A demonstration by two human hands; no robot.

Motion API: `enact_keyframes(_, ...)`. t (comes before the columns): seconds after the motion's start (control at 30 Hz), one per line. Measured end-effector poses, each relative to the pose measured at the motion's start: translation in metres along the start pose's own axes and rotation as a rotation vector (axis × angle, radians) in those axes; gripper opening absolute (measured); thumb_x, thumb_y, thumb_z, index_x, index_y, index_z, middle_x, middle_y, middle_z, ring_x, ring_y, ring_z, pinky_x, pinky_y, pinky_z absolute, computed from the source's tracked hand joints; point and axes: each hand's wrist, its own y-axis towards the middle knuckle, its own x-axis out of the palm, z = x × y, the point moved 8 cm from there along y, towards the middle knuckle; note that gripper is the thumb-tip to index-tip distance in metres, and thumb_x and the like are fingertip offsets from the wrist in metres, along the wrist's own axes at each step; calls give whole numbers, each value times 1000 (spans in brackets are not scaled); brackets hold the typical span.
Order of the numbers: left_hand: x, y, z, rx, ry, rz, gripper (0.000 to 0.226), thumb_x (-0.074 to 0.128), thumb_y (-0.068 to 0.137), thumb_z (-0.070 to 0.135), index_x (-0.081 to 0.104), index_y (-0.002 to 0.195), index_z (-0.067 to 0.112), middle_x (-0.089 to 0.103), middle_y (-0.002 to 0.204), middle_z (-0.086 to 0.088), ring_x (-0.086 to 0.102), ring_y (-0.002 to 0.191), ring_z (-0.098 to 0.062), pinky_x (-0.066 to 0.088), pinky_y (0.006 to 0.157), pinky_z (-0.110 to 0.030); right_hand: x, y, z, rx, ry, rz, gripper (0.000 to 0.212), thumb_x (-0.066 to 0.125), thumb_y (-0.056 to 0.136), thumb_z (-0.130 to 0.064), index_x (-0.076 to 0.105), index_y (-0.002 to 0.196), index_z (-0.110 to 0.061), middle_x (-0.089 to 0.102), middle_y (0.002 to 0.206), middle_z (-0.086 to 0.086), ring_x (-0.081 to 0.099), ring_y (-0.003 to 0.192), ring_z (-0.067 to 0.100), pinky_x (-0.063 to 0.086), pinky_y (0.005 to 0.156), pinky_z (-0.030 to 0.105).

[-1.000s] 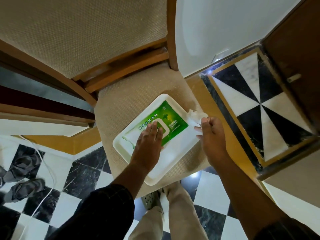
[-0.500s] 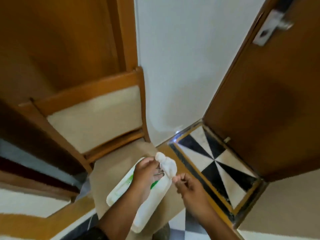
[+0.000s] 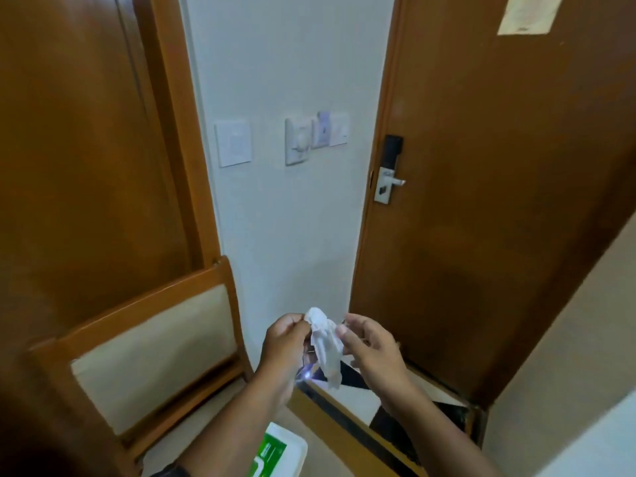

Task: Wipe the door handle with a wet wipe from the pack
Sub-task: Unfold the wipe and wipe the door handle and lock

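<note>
A crumpled white wet wipe (image 3: pixel 325 342) hangs between both hands at chest height. My left hand (image 3: pixel 284 346) pinches its top corner, and my right hand (image 3: pixel 370 346) pinches its right edge. The green and white wipe pack (image 3: pixel 278 454) lies on the chair seat below my left forearm, partly cut off by the frame. The silver door handle (image 3: pixel 392 181) sits on a metal lock plate on the brown door (image 3: pixel 499 235), well above and to the right of my hands.
A wooden chair with a beige padded back (image 3: pixel 155 352) stands at lower left. Wall switches (image 3: pixel 299 141) are mounted on the white wall between two brown doors. A beige wall (image 3: pixel 585 356) closes in on the right. A paper notice (image 3: pixel 526 15) is stuck high on the door.
My view has swung up from the chair seat to the door. Both hands have risen off the pack, and the wipe now hangs between them.
</note>
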Motion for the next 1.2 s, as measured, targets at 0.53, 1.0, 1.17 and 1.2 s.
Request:
enact_keyframes(0.53, 181, 61, 74, 203, 56, -47, 16, 64, 95, 25, 68, 85, 12, 78, 85, -11, 72, 75, -27, 56, 65, -37, -218, 105, -44, -183, -32, 456, 27, 51, 97, -19, 66, 74, -21, 67, 66, -4, 61, 55, 5, 52, 50, 25)
enact_keyframes(1.0, 313, 124, 121, 240, 176, -296, 22, 55, 100, 35, 72, 93, 24, 80, 92, -5, 77, 80, -21, 56, 55, -27, -289, 205, -56, -237, 72, 180, 28, 67, 87, -40, 63, 107, -20, 69, 101, -3, 70, 84, 14, 54, 55, 15)
enact_keyframes(1.17, 317, 171, 118, 218, 209, -256, 39, 48, 98, 52, 68, 103, 19, 76, 103, -9, 73, 95, -23, 60, 82, -39, -308, 241, -57, -180, 77, 430, 35, 52, 92, -50, 64, 76, -22, 72, 79, -1, 72, 74, 11, 56, 54, 25)
enact_keyframes(1.2, 323, 182, 118, 200, 174, -289, 43, 49, 95, 58, 68, 108, 22, 76, 108, -7, 72, 102, -23, 57, 93, -44, -307, 254, -59, -176, 69, 420, 37, 50, 92, -54, 64, 77, -22, 72, 80, -1, 72, 76, 12, 57, 60, 31)
